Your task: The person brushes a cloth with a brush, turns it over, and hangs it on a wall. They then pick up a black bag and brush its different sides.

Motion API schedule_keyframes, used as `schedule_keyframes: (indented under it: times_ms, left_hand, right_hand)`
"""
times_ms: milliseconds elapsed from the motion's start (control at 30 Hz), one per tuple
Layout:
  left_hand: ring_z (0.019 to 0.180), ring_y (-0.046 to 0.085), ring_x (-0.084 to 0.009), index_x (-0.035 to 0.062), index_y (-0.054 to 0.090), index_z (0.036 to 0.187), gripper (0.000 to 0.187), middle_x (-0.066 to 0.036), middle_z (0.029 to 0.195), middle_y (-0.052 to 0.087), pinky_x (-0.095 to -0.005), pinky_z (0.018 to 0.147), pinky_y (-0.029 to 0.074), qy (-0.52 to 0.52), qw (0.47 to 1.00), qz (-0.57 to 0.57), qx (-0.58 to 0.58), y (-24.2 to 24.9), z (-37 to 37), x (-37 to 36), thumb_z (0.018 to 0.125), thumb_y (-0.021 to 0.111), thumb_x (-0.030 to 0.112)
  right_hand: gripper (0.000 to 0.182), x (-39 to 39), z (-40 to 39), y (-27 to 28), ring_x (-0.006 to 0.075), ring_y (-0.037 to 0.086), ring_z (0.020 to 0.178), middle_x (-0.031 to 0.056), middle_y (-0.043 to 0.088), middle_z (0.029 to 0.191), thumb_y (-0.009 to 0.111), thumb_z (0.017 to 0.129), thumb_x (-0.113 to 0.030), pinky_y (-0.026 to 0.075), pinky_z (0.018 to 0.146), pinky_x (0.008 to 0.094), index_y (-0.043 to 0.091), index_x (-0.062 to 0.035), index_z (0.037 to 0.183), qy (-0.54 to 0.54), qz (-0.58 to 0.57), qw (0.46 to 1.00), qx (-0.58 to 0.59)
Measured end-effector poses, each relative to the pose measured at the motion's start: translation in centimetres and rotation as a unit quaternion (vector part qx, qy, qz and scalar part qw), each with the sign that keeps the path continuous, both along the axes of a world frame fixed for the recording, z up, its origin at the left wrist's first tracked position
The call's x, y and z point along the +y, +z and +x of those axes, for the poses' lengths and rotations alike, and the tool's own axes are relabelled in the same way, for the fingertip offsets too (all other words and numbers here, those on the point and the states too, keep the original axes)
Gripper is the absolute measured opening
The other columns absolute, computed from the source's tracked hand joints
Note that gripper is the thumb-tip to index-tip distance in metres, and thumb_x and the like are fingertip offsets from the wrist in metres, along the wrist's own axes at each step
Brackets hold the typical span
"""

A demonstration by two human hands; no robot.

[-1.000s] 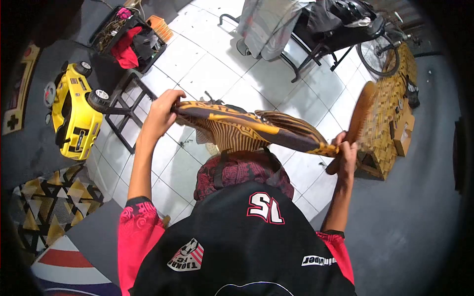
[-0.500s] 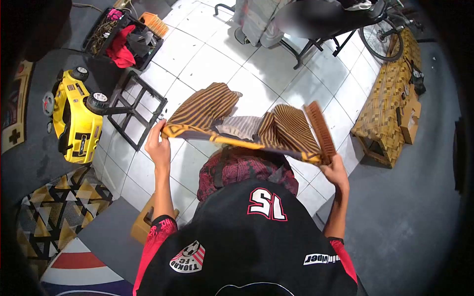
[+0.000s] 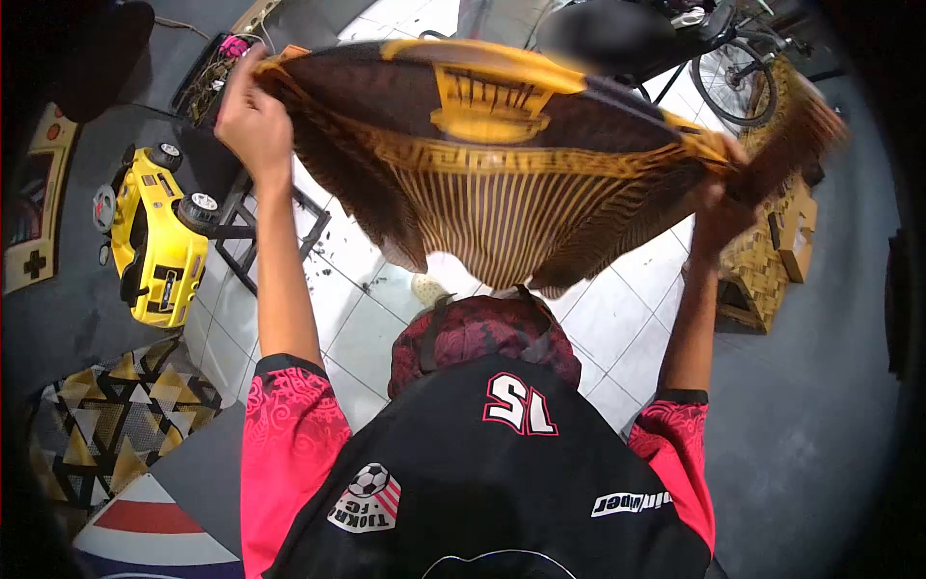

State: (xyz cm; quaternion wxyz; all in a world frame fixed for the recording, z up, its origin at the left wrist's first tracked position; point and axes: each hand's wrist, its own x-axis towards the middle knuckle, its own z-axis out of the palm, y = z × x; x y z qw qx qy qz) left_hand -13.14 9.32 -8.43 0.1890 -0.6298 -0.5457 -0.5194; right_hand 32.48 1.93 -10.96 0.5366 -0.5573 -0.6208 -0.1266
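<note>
A brown and yellow striped cloth (image 3: 482, 198) with a patterned border is stretched between my hands, its middle sagging. At its left corner, my left hand (image 3: 256, 125) is closed on the edge. My right hand (image 3: 721, 217) grips the opposite corner, smeared by motion. A brown bristle brush (image 3: 796, 135) sticks out from that same hand, pointing up and right, also blurred. Both arms reach forward and the cloth hangs in the air above the tiles. Part of the floor behind it is hidden.
On the left lies a yellow toy car (image 3: 159, 236) beside a black frame (image 3: 241, 227). A woven box (image 3: 748, 285) and a cardboard box (image 3: 796, 232) stand at right. A bicycle wheel (image 3: 733, 82) is at the back. Dark bits lie on the white tiles (image 3: 362, 338).
Both hands have risen and moved apart, forward and outward. The bunched cloth has spread open between them. The brush has swung up and right with my right hand.
</note>
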Motion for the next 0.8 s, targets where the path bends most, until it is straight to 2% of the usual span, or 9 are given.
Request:
schedule_keyframes:
  times_ms: [67,133,233,267,333,400,467,633,800]
  left_hand:
    - [0.084,0.062,-0.0242,0.0021,0.060,0.104,0.033,-0.013,0.092,0.064,-0.0310,0.078,0.047,-0.073,0.988,0.009,-0.138,2.4,0.5,-1.6,0.077,0.044,-0.009]
    - [0.082,0.062,-0.0247,0.0019,0.057,0.107,0.035,-0.013,0.089,0.063,-0.0315,0.077,0.047,-0.102,0.989,0.063,-0.086,0.6,0.9,-3.5,0.077,0.042,-0.010]
    - [0.086,0.060,-0.0290,0.0009,0.055,0.108,0.034,-0.020,0.094,0.060,-0.0334,0.078,0.046,-0.147,0.968,-0.198,-0.044,-11.5,-0.8,-9.4,0.079,0.039,-0.007]
    - [0.086,0.060,-0.0343,0.0016,0.055,0.109,0.028,-0.022,0.096,0.060,-0.0369,0.077,0.047,-0.186,0.912,-0.365,-0.009,-14.9,-1.0,-12.3,0.082,0.045,0.001]
    - [0.085,0.059,-0.0398,0.0014,0.055,0.107,0.040,-0.023,0.093,0.062,-0.0435,0.075,0.048,-0.255,0.789,-0.548,0.108,-20.9,-2.1,-18.5,0.080,0.061,0.030]
    - [0.080,0.060,-0.0393,0.0013,0.059,0.095,0.035,-0.022,0.080,0.062,-0.0431,0.071,0.049,-0.262,0.683,-0.678,0.068,-23.0,-4.5,-23.6,0.070,0.067,0.024]
    - [0.079,0.060,-0.0380,0.0010,0.058,0.091,0.026,-0.022,0.080,0.061,-0.0426,0.070,0.048,-0.229,0.682,-0.693,0.041,-21.7,-5.8,-25.5,0.067,0.063,0.009]
    - [0.086,0.061,-0.0353,0.0011,0.058,0.095,0.034,-0.019,0.091,0.062,-0.0399,0.074,0.049,-0.121,0.845,-0.520,0.041,-18.5,-5.2,-20.9,0.066,0.047,-0.012]
    - [0.067,0.056,-0.0341,0.0051,0.056,0.103,0.044,-0.018,0.075,0.057,-0.0390,0.061,0.044,-0.093,0.895,-0.432,0.056,-9.7,-2.6,-12.4,0.062,0.051,-0.012]
  right_hand:
    - [0.022,-1.4,-0.2,2.5,0.0182,0.062,0.086,0.0120,0.062,0.102,0.058,0.084,-0.003,0.051,0.074,0.0301,0.060,0.0065,0.104,0.067,0.040,0.994,0.072]
    - [0.022,-4.4,2.3,-2.5,0.0191,0.058,0.089,0.0111,0.059,0.102,0.056,0.085,-0.005,0.048,0.076,0.0304,0.060,0.0036,0.104,-0.028,-0.017,0.999,0.016]
    - [0.039,-9.4,-0.8,-6.0,0.0244,0.052,0.077,0.0112,0.054,0.081,0.054,0.073,0.003,0.043,0.070,0.0325,0.063,-0.0093,0.108,-0.046,-0.242,0.957,-0.156]
    - [0.042,-10.5,-0.6,-12.5,0.0295,0.052,0.077,0.0134,0.053,0.082,0.050,0.068,0.007,0.044,0.071,0.0333,0.063,-0.0088,0.104,0.085,-0.250,0.964,-0.030]
    - [0.029,-14.4,-0.7,-17.1,0.0357,0.059,0.077,0.0219,0.060,0.083,0.054,0.066,0.002,0.047,0.068,0.0398,0.062,-0.0009,0.094,0.218,-0.444,0.869,0.013]
    - [0.020,-18.5,2.0,-20.5,0.0374,0.061,0.073,0.0234,0.061,0.078,0.057,0.065,-0.003,0.048,0.067,0.0428,0.062,0.0004,0.084,0.168,-0.734,0.639,-0.156]
    - [0.015,-20.1,2.7,-18.0,0.0391,0.060,0.068,0.0228,0.060,0.072,0.058,0.066,-0.007,0.048,0.065,0.0436,0.063,-0.0007,0.078,0.176,-0.752,0.633,-0.062]
    - [0.036,-16.8,3.6,-16.7,0.0365,0.062,0.080,0.0259,0.061,0.081,0.045,0.063,0.003,0.047,0.072,0.0394,0.059,0.0046,0.095,-0.028,-0.556,0.827,0.080]
    - [0.043,-9.9,1.7,-8.1,0.0180,0.063,0.083,0.0097,0.065,0.086,0.040,0.061,0.014,0.048,0.077,0.0283,0.064,0.0024,0.094,-0.006,-0.349,0.922,0.165]
